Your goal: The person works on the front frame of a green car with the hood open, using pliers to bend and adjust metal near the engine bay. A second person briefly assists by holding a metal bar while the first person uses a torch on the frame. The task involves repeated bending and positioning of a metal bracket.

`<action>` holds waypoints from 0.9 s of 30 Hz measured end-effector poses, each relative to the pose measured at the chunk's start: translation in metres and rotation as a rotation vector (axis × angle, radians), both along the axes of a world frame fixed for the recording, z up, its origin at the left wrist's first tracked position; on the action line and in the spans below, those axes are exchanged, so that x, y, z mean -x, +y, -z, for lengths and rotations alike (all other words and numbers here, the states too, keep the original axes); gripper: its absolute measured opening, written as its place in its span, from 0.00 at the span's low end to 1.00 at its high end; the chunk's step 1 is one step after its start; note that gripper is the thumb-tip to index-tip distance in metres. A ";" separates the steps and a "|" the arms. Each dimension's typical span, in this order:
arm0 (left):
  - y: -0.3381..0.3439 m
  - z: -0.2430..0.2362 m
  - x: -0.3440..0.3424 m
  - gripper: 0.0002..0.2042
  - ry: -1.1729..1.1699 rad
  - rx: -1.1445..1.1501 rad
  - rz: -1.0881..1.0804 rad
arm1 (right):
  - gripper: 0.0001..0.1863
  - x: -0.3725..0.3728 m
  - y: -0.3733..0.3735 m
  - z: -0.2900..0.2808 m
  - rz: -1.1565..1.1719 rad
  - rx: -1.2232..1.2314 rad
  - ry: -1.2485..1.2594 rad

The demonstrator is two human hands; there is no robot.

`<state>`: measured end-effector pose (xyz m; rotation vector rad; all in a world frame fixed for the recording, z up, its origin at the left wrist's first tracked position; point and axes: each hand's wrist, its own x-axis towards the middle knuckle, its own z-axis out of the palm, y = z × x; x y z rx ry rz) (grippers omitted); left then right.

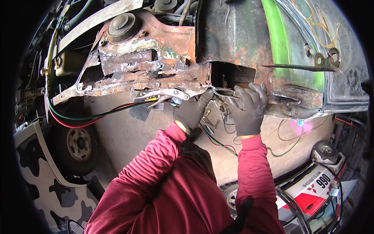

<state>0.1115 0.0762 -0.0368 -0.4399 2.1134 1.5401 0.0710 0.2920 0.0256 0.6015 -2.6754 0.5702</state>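
A rusted, cut-open car body panel (175,76) spans the far side, with a dark rectangular opening (233,74) in it. A thin metal strip (223,94) runs along the lower edge of that opening. My left hand (193,111), in a dark glove, pinches at the strip's left end, thumb and fingers together. At its right end my right hand (249,109), gloved too, curls its fingers over the edge; the fingertips partly hide what they grip. Locking pliers (167,94) are clamped on the panel's lower edge, just left of my left hand.
Green and red hoses (82,120) sag below the panel at left. Small tools and scraps (210,119) are under my hands. A rusty wheel (78,144) stands at lower left, a white and red toy-like vehicle (311,187) at lower right. A flat rusty blade-like piece (300,67) sticks out at right.
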 end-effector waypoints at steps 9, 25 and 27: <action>-0.002 -0.004 0.000 0.50 -0.120 0.064 0.079 | 0.26 0.001 -0.002 -0.005 -0.004 -0.027 -0.012; 0.004 -0.031 0.002 0.48 0.140 -0.102 -0.151 | 0.27 0.001 -0.002 -0.003 -0.005 -0.077 0.023; 0.004 -0.029 0.002 0.48 0.154 -0.079 -0.139 | 0.27 0.001 -0.002 -0.003 -0.001 -0.076 0.024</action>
